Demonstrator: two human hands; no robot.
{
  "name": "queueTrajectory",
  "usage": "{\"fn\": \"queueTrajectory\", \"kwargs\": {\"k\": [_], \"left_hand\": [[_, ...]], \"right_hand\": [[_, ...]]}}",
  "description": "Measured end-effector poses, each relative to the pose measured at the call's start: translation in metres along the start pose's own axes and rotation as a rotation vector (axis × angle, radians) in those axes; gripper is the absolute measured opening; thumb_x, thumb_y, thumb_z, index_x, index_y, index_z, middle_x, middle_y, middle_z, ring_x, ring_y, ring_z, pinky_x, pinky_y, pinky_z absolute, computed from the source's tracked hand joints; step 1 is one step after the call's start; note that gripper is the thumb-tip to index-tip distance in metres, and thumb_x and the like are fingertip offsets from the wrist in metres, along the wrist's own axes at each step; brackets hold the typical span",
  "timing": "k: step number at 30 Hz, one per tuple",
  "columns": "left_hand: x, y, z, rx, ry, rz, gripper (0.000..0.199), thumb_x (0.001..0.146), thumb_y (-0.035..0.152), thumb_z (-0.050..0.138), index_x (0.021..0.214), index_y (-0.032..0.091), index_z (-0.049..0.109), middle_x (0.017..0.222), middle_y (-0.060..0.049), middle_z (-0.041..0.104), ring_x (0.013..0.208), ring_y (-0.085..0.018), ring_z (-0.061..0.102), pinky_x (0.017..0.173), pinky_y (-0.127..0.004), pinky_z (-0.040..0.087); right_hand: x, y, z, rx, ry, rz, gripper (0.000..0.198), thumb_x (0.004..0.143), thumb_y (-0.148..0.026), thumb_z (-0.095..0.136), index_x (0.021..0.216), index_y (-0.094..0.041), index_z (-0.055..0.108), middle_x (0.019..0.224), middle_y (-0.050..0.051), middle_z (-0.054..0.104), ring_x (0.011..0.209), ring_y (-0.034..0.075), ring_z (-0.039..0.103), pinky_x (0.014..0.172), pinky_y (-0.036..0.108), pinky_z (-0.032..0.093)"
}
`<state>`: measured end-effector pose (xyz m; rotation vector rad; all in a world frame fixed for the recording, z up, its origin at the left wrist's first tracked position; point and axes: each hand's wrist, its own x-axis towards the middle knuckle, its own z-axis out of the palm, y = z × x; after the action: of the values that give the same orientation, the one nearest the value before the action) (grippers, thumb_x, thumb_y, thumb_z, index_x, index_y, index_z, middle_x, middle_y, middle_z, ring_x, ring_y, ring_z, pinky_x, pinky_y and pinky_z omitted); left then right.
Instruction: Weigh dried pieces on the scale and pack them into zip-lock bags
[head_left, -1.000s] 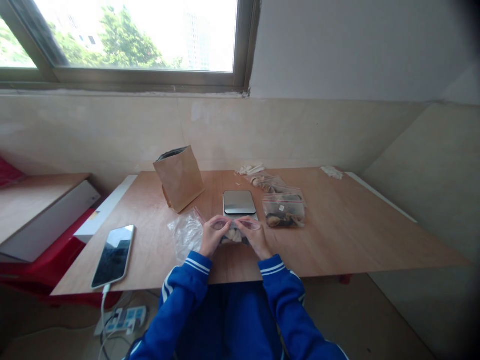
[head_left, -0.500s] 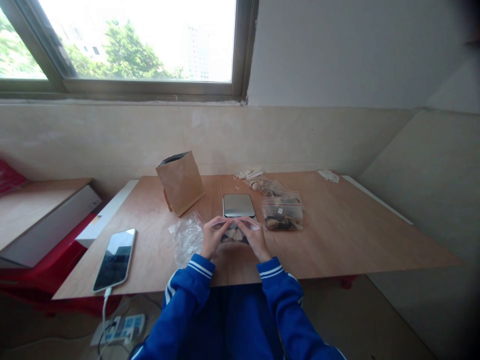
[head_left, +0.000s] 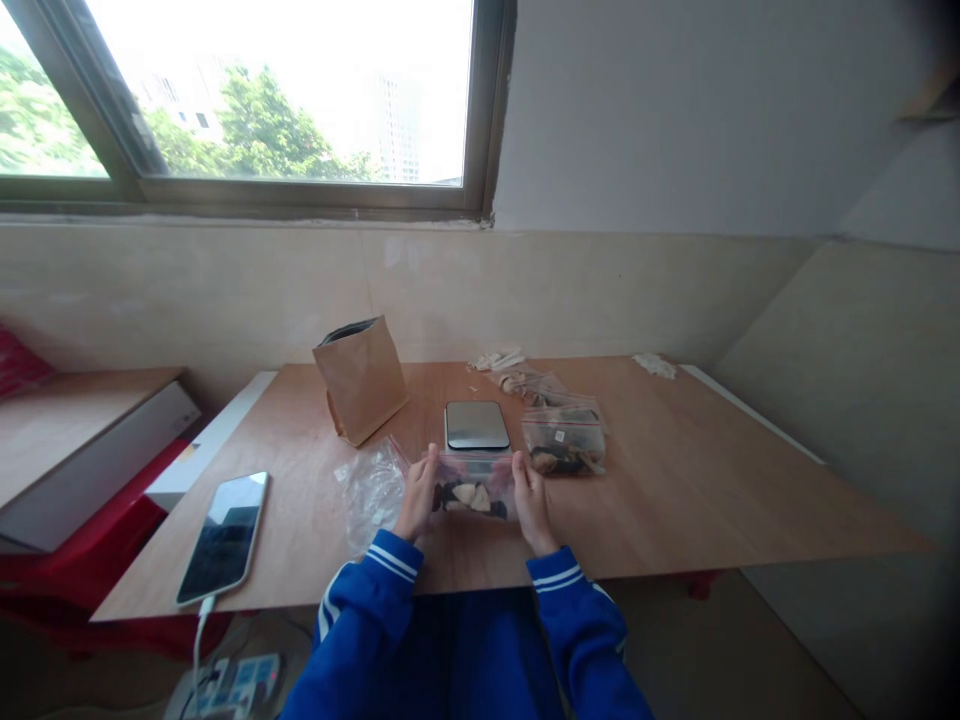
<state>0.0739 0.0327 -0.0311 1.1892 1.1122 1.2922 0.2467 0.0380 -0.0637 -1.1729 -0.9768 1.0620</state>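
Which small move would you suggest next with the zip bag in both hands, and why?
Perhaps slide the right hand along the zip strip while the left hand steadies the zip bag: both hands grip its upper sides, the strip lies straight between them, and I cannot tell whether it is sealed.

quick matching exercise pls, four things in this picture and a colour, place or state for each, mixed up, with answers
1. phone
2. paper bag
3. flat scale-like device
4. nearest filled clear bag

A. silver top
B. held between left hand and right hand
C. attached to white cable
D. brown, open at the top

Pairs: 1-C, 2-D, 3-A, 4-B
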Motion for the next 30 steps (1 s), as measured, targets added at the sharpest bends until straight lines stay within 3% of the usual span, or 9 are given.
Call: {"fn": "queueTrajectory", "kwargs": {"k": [4, 9, 13, 16, 19, 22, 24, 26, 30], "left_hand": [[-0.001, 0.002, 0.007, -0.038, -0.013, -0.108, 0.076, 0.089, 0.068, 0.027, 0.087, 0.011, 0.076, 0.074, -0.013, 0.074, 0.061, -0.02, 0.066, 0.057, -0.03, 0.049], [0.005, 0.005, 0.011, -0.052, -0.027, -0.066, 0.071, 0.091, 0.064, 0.027, 0.087, 0.014, 0.077, 0.08, -0.012, 0.075, 0.077, -0.024, 0.069, 0.074, -0.034, 0.051], [0.013, 0.015, -0.014, 0.072, 0.068, 0.079, 0.065, 0.093, 0.058, 0.027, 0.095, 0.015, 0.075, 0.086, -0.009, 0.075, 0.079, -0.022, 0.066, 0.077, -0.036, 0.049], [0.016, 0.031, -0.043, 0.207, 0.211, 0.187, 0.058, 0.094, 0.053, 0.03, 0.098, 0.015, 0.073, 0.093, -0.01, 0.074, 0.088, -0.022, 0.065, 0.081, -0.035, 0.047], [0.016, 0.053, -0.069, 0.34, 0.404, 0.362, 0.051, 0.096, 0.046, 0.029, 0.107, 0.015, 0.069, 0.109, -0.01, 0.07, 0.102, -0.022, 0.062, 0.089, -0.035, 0.045], [0.02, 0.078, -0.085, 0.559, 0.622, 0.552, 0.042, 0.095, 0.039, 0.035, 0.12, 0.017, 0.061, 0.122, -0.01, 0.063, 0.112, -0.022, 0.057, 0.098, -0.037, 0.041], [0.028, 0.095, -0.092, 0.719, 0.785, 0.634, 0.042, 0.093, 0.036, 0.04, 0.127, 0.018, 0.056, 0.13, -0.01, 0.058, 0.122, -0.024, 0.05, 0.105, -0.039, 0.035], [0.04, 0.112, -0.098, 0.84, 0.907, 0.666, 0.046, 0.091, 0.035, 0.044, 0.133, 0.019, 0.051, 0.138, -0.011, 0.051, 0.131, -0.025, 0.042, 0.111, -0.042, 0.026], [0.075, 0.135, -0.115, 0.985, 0.948, 0.572, 0.049, 0.086, 0.033, 0.051, 0.135, 0.025, 0.05, 0.148, -0.009, 0.041, 0.136, -0.03, 0.035, 0.111, -0.049, 0.022]], "right_hand": [[0.002, -0.004, -0.005, 0.011, 0.052, -0.018, 0.061, 0.076, -0.078, 0.048, 0.066, -0.021, 0.065, 0.061, 0.009, 0.068, 0.053, 0.023, 0.063, 0.049, 0.033, 0.05], [0.011, -0.018, -0.018, -0.091, 0.024, -0.067, 0.062, 0.078, -0.077, 0.046, 0.064, -0.019, 0.063, 0.055, 0.007, 0.065, 0.049, 0.021, 0.06, 0.046, 0.031, 0.046], [0.037, -0.028, -0.07, -0.248, 0.278, -0.123, 0.067, 0.077, -0.081, 0.04, 0.067, -0.018, 0.061, 0.05, 0.005, 0.059, 0.043, 0.018, 0.053, 0.041, 0.029, 0.039], [0.062, -0.031, -0.124, -0.508, 0.316, -0.161, 0.071, 0.083, -0.077, 0.032, 0.076, -0.015, 0.064, 0.048, 0.005, 0.055, 0.046, 0.02, 0.052, 0.047, 0.032, 0.042], [0.072, -0.028, -0.154, -0.899, 0.478, -0.195, 0.065, 0.089, -0.062, 0.033, 0.099, -0.007, 0.065, 0.076, 0.019, 0.066, 0.074, 0.032, 0.062, 0.066, 0.043, 0.047], [0.061, -0.019, -0.143, -1.208, 0.712, -0.335, 0.059, 0.09, -0.046, 0.04, 0.125, -0.001, 0.052, 0.12, 0.032, 0.055, 0.11, 0.043, 0.051, 0.085, 0.056, 0.04], [0.047, -0.009, -0.122, -1.29, 0.636, -0.441, 0.056, 0.091, -0.042, 0.04, 0.133, -0.006, 0.047, 0.137, 0.029, 0.044, 0.12, 0.042, 0.044, 0.092, 0.058, 0.038], [0.035, 0.001, -0.103, -1.347, 0.43, -0.5, 0.053, 0.092, -0.042, 0.038, 0.138, -0.014, 0.046, 0.147, 0.022, 0.036, 0.125, 0.039, 0.042, 0.096, 0.056, 0.038], [0.035, 0.016, -0.097, -1.442, 0.218, -0.459, 0.053, 0.094, -0.046, 0.034, 0.14, -0.021, 0.046, 0.152, 0.016, 0.031, 0.135, 0.038, 0.033, 0.103, 0.056, 0.034]]}}
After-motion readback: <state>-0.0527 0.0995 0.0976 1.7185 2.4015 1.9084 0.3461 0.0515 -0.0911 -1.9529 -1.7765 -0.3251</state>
